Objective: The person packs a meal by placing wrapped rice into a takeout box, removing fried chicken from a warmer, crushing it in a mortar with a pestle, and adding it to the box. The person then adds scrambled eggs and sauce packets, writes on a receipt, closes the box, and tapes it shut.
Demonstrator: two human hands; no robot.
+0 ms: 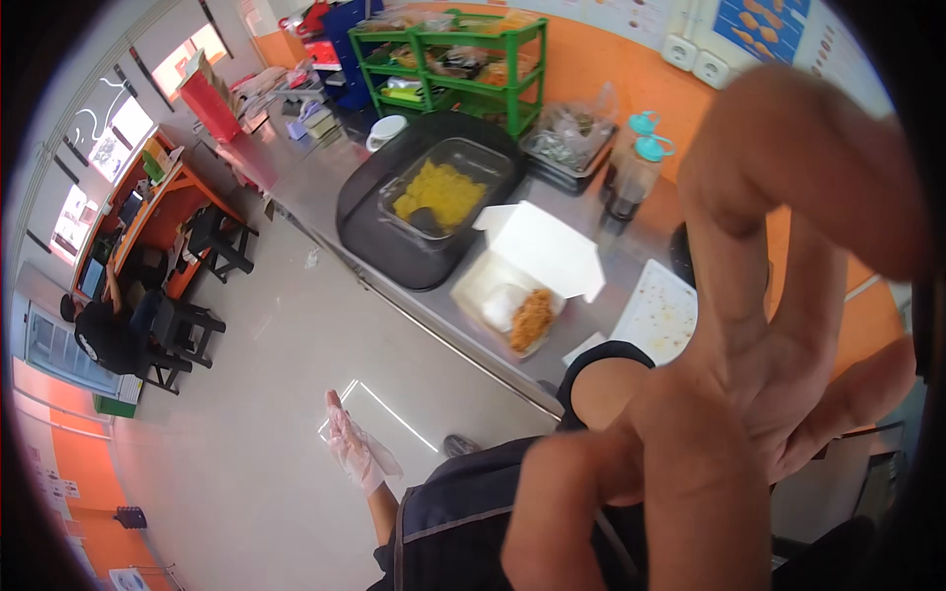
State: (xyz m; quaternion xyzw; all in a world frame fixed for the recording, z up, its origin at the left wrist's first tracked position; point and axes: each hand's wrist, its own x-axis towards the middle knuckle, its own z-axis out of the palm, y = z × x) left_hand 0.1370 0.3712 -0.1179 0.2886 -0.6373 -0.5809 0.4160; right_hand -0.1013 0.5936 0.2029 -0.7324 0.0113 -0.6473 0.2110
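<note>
My left hand (357, 448), in a clear plastic glove, hangs over the floor beside my dark apron (465, 510). Its fingers are stretched out, and I see nothing in it. Bare and very large, my right hand (724, 354) is raised close to the camera with bent, spread fingers. No object shows between them. Partly behind it lies a white tray (654, 314) with crumbs. On the metal counter, an open white paper food box (543, 247) holds white rice (502, 305) and a breaded fried piece (531, 320).
A black vessel (362, 199) bears a clear container of yellow rice (443, 192). Teal-capped squeeze bottles (637, 177) and a black tray of bagged items (565, 151) stand near a green rack (510, 77). Another person (111, 336) sits among black stools (218, 236) at far left.
</note>
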